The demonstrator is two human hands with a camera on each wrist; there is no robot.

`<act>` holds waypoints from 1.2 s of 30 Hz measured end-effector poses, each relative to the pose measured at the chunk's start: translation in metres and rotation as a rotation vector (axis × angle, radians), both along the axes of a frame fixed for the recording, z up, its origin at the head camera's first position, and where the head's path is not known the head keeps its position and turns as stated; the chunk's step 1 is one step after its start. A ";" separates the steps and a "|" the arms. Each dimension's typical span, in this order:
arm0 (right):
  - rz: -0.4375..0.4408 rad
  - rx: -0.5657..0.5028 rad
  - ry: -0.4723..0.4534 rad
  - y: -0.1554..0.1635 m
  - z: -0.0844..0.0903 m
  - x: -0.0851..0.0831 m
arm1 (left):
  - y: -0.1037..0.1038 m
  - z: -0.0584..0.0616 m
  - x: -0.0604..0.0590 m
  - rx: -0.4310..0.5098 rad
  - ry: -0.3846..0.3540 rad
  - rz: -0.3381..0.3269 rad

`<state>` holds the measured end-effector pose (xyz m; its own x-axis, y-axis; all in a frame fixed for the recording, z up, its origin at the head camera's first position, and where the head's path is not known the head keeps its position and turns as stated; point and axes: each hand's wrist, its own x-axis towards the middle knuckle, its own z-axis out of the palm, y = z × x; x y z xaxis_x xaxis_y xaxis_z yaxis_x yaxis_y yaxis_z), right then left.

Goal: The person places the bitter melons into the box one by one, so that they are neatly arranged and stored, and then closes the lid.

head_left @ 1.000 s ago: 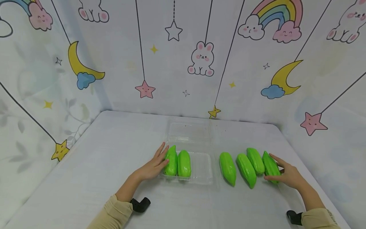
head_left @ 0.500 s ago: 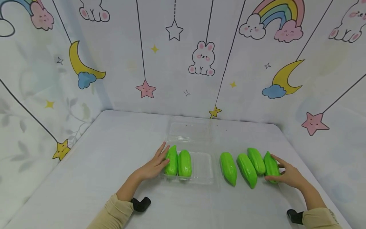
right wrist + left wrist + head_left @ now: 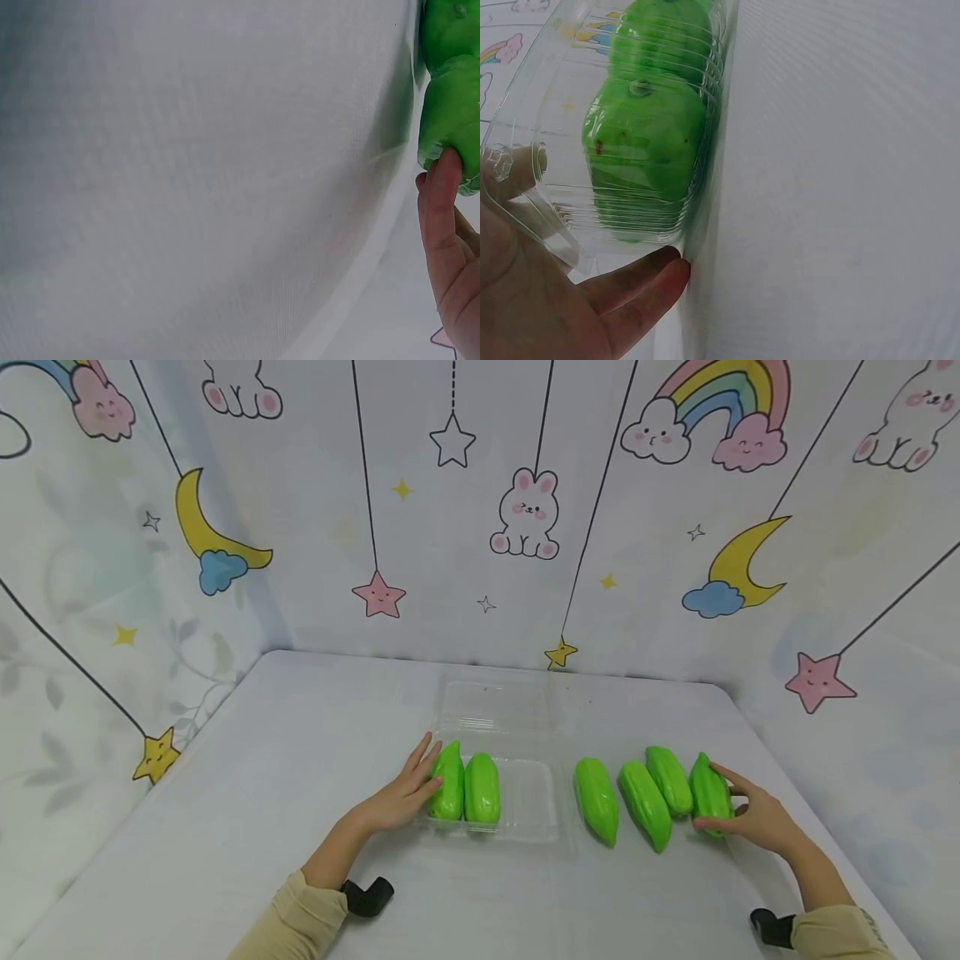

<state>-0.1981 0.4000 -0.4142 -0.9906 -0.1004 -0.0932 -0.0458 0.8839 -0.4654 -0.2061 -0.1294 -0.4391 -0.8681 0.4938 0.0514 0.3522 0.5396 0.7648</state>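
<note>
In the head view, my right hand (image 3: pixel 753 810) grips a plump green toy fruit (image 3: pixel 708 793) with a tapered tip, the rightmost of a loose group. Its thumb lies at the near end and the fingers reach over the far right side. In the right wrist view, fingertips (image 3: pixel 448 161) press the end of a green fruit (image 3: pixel 454 112). My left hand (image 3: pixel 397 797), fingers extended, rests against the left side of a clear plastic clamshell box (image 3: pixel 528 802). Inside it, two such fruits (image 3: pixel 447 785) stand side by side in the left part.
Three more green fruits (image 3: pixel 596 802) lie on the white tabletop (image 3: pixel 300 727) between the box and my right hand. The box's clear lid (image 3: pixel 491 706) lies folded back behind it. A printed cloth wall (image 3: pixel 450 527) stands behind the table.
The fruit in my right hand has turned slightly, its tip pointing more straight away from me. My left hand and the box have stayed in place.
</note>
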 end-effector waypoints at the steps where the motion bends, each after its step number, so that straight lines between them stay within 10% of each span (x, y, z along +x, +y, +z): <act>1: -0.003 0.000 0.002 0.000 0.000 0.000 | 0.000 0.000 0.000 0.001 -0.001 0.000; 36: 0.024 -0.059 0.109 -0.048 0.042 -0.003 | -0.001 0.004 0.001 0.009 -0.016 -0.003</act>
